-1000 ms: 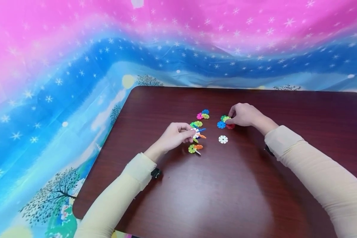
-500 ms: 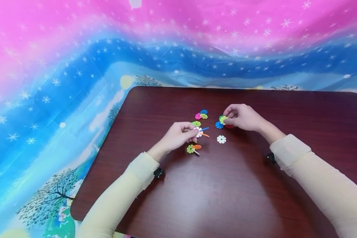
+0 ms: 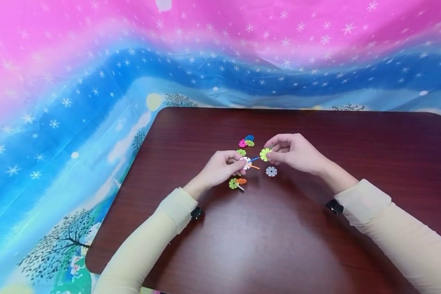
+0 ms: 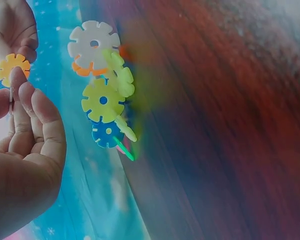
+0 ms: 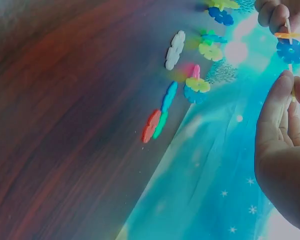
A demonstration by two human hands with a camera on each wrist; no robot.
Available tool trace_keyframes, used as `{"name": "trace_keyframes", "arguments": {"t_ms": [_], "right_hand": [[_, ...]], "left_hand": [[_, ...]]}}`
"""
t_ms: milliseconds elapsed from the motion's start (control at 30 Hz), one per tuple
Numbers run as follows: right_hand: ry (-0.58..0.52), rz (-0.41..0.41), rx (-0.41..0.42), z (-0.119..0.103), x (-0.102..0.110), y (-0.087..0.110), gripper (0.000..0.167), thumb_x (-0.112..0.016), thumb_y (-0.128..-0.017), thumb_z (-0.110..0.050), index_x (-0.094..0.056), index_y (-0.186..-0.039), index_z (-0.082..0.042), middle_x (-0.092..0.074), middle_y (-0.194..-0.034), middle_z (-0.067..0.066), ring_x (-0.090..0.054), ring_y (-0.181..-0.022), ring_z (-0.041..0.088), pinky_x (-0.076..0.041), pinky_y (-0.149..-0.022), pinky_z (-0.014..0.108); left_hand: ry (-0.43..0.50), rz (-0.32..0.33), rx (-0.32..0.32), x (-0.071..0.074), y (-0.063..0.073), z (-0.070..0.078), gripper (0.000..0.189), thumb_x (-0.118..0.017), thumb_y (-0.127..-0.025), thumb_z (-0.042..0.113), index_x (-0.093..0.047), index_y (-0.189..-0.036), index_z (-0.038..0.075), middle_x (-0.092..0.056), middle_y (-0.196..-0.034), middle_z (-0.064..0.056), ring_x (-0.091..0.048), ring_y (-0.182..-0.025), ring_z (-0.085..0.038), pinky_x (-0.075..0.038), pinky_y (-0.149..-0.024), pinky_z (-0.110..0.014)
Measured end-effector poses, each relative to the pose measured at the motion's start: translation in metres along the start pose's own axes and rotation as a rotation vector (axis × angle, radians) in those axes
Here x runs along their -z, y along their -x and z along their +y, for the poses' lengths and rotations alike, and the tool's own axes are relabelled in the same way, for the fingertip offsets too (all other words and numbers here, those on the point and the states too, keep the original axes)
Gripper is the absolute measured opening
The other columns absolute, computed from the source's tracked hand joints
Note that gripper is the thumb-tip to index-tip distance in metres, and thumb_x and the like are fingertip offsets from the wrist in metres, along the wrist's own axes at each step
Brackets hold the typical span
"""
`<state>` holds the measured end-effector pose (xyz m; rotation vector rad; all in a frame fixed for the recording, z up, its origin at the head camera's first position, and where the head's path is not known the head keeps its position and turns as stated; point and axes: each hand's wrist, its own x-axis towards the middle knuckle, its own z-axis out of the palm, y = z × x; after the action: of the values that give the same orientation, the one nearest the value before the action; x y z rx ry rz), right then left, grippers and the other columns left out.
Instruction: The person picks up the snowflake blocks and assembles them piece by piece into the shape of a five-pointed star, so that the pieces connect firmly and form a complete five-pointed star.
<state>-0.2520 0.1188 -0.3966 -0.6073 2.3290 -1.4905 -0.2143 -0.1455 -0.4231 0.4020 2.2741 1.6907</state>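
My left hand [image 3: 220, 166] pinches a white notched plastic disc [image 3: 246, 163] between thumb and fingers, above the table. Slotted into it and sticking out to the right are a blue disc [image 5: 291, 51] and an orange disc [image 4: 14, 67]. Thumb and fingertips of my right hand [image 3: 295, 153] hold a yellow-green disc [image 3: 266, 154], whose edge is right at the end of the blue one. Below the hands, a loose white disc [image 3: 271, 171] lies flat. Red [image 5: 151, 126], green [image 5: 161, 125] and blue [image 5: 169, 96] discs lie on the table, hidden behind my right hand in the head view.
Joined clusters lie around my left hand: a pink, blue and green one [image 3: 249, 138] farther back, and a green, orange and white one [image 3: 234, 183] nearer. Another green disc [image 3: 241, 152] shows behind the fingers. A printed cloth [image 3: 220, 65] hangs past the brown table [image 3: 213, 253].
My right hand has lifted the yellow-green disc away from the blue, red and green discs and brought it left to the blue disc. My left hand has shifted slightly right with its joined discs.
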Motion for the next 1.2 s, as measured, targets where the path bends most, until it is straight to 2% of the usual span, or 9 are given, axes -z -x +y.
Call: {"name": "trace_keyframes", "arguments": {"t_ms": [233,467,633,800,900,1067,1167,1200], "right_hand": [[-0.056,-0.02,-0.013,-0.002,-0.005,0.0,0.025,-0.079,-0.092,-0.008,-0.071,-0.114,0.001,-0.072,-0.098,0.027,-0.073,-0.082,0.039,-0.062,-0.077,0.041],[0.005,-0.021,0.008,-0.006,-0.007,0.0,0.023,-0.081,-0.091,-0.009,-0.074,-0.112,-0.001,-0.075,-0.091,0.014,-0.073,-0.081,0.037,-0.062,-0.074,0.039],[0.026,-0.027,0.012,-0.006,-0.008,-0.002,0.022,-0.082,-0.091,-0.009,-0.075,-0.11,-0.001,-0.075,-0.09,0.012,-0.074,-0.084,0.039,-0.062,-0.077,0.042],[-0.003,-0.073,0.007,-0.005,-0.011,-0.005,0.021,-0.082,-0.09,-0.005,-0.075,-0.109,0.0,-0.076,-0.091,0.013,-0.074,-0.086,0.041,-0.062,-0.077,0.042],[-0.01,-0.109,-0.001,-0.005,-0.014,-0.009,0.022,-0.082,-0.09,-0.006,-0.075,-0.11,0.001,-0.077,-0.092,0.013,-0.074,-0.087,0.04,-0.062,-0.077,0.041],[0.065,-0.174,0.004,-0.008,-0.015,-0.017,0.027,-0.082,-0.092,-0.02,-0.077,-0.115,-0.005,-0.077,-0.093,0.01,-0.073,-0.085,0.039,-0.061,-0.074,0.043],[0.175,-0.15,0.048,-0.012,-0.012,-0.028,0.03,-0.077,-0.096,-0.031,-0.077,-0.117,-0.01,-0.077,-0.093,0.005,-0.073,-0.083,0.033,-0.058,-0.071,0.042],[0.226,-0.122,0.062,-0.012,-0.011,-0.033,0.031,-0.075,-0.097,-0.034,-0.077,-0.118,-0.012,-0.075,-0.087,0.003,-0.072,-0.075,0.03,-0.057,-0.067,0.041]], "left_hand": [[-0.018,0.005,-0.009,0.001,0.001,-0.002,0.014,-0.071,-0.101,0.015,-0.072,-0.104,0.002,-0.075,-0.084,-0.008,-0.072,-0.088,-0.041,-0.06,-0.085,-0.048],[-0.053,0.007,-0.047,0.002,0.004,0.002,0.014,-0.071,-0.1,0.014,-0.073,-0.106,0.001,-0.075,-0.083,-0.007,-0.074,-0.084,-0.033,-0.061,-0.081,-0.046],[-0.098,0.0,-0.067,0.003,0.005,0.003,0.013,-0.071,-0.1,0.014,-0.074,-0.106,0.002,-0.075,-0.081,-0.004,-0.075,-0.082,-0.027,-0.061,-0.075,-0.043],[-0.106,-0.021,-0.063,0.004,0.007,-0.002,0.014,-0.071,-0.1,0.015,-0.075,-0.106,0.003,-0.075,-0.081,-0.004,-0.074,-0.082,-0.029,-0.059,-0.072,-0.036],[-0.124,-0.012,-0.061,0.005,0.01,-0.006,0.014,-0.072,-0.1,0.017,-0.076,-0.103,0.004,-0.075,-0.08,-0.003,-0.072,-0.081,-0.03,-0.054,-0.068,-0.03],[-0.12,0.002,-0.07,0.009,0.016,-0.012,0.016,-0.071,-0.101,0.02,-0.075,-0.101,0.005,-0.075,-0.082,-0.002,-0.071,-0.082,-0.031,-0.05,-0.069,-0.028],[-0.091,0.014,-0.058,0.01,0.019,-0.014,0.015,-0.071,-0.101,0.019,-0.075,-0.102,0.005,-0.076,-0.083,-0.003,-0.073,-0.084,-0.031,-0.053,-0.068,-0.031],[-0.08,0.017,-0.052,0.01,0.02,-0.015,0.014,-0.071,-0.101,0.019,-0.075,-0.102,0.005,-0.075,-0.083,-0.003,-0.073,-0.085,-0.032,-0.053,-0.067,-0.033]]}}
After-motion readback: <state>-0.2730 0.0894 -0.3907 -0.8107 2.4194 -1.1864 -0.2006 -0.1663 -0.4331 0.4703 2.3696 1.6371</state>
